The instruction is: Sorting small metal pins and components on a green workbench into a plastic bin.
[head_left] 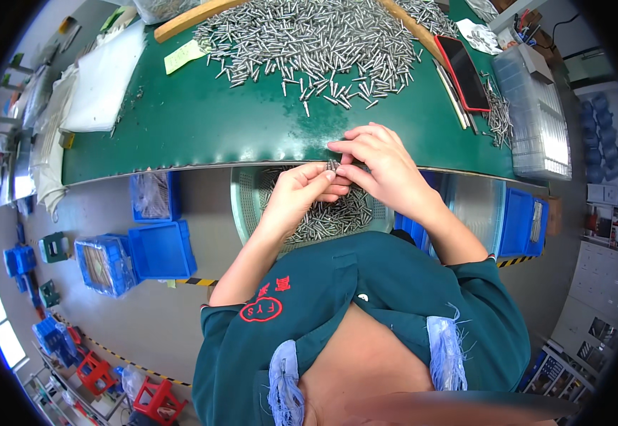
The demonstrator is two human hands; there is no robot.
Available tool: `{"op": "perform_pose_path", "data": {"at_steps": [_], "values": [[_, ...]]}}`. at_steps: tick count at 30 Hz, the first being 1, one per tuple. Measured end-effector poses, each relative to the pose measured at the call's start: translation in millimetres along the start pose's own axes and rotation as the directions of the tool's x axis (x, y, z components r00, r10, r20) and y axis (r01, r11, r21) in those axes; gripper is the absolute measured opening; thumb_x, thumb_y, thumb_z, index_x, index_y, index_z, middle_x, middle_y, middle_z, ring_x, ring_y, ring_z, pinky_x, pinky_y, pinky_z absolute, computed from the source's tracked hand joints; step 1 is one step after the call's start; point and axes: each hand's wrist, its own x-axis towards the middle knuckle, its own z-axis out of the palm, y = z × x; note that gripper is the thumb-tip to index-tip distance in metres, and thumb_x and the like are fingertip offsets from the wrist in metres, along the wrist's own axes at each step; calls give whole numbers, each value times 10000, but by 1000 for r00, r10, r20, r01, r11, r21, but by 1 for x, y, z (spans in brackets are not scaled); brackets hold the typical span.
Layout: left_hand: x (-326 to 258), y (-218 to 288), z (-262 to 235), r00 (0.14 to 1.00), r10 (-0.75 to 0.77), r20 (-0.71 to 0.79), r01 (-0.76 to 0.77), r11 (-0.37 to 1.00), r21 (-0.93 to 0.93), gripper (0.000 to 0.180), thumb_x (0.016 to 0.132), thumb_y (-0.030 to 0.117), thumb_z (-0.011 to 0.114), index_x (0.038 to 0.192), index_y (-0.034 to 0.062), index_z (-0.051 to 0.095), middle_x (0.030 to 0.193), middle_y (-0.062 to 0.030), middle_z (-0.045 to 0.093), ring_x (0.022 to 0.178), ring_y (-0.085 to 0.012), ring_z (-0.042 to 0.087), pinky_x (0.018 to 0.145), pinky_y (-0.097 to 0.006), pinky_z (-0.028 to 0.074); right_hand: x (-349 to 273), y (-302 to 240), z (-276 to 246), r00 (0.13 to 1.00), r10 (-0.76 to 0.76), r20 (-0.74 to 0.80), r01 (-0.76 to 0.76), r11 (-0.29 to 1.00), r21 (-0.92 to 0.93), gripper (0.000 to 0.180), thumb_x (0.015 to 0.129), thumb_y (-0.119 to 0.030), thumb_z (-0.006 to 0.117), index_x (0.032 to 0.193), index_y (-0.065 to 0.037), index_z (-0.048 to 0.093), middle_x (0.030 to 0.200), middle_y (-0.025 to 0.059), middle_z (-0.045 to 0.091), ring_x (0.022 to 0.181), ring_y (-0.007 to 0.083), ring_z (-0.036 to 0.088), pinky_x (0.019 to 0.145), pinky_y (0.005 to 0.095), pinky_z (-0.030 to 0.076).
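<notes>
Just off the table's front edge my two hands meet over a light green basket (239,206). My left hand (300,190) is closed, pinching a few small metal pins (333,165) between thumb and fingers. From the right, my right hand (387,167) comes in with curled fingers, its thumb tip against the same pins. Exactly how many pins are held is hidden by the fingers. Below the hands, many loose metal pins (334,221) lie in the basket. A large heap of similar silver pins (309,42) spreads over the far part of the green table (202,128).
Wooden bars (195,20) flank the heap, with a yellow-green note (185,57) beside the left one. On the right are a red-edged phone (463,73), thin sticks (451,94) and stacked clear plastic boxes (533,113). White sheets (106,82) cover the left end. Blue crates (161,250) stand below.
</notes>
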Motion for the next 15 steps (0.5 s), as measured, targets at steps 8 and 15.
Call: {"op": "perform_pose_path", "data": {"at_steps": [8,15], "values": [[-7,19,2,994,108,20,-110,970,216,240,978,116,523,1116,-52,625,959,-119,710,874,-162,689,781,-267,535,0,-3,-6,993,116,22,-117,936,331,170,845,-197,691,966,-77,696,981,61,678,1096,265,562,957,394,418],[-8,25,3,995,95,12,-95,968,234,233,976,105,520,1106,-57,625,958,-119,710,875,-163,689,779,-268,537,-1,-1,-4,984,173,38,-172,886,430,169,851,-193,691,965,-69,689,1011,72,671,1076,249,572,919,370,453]]}}
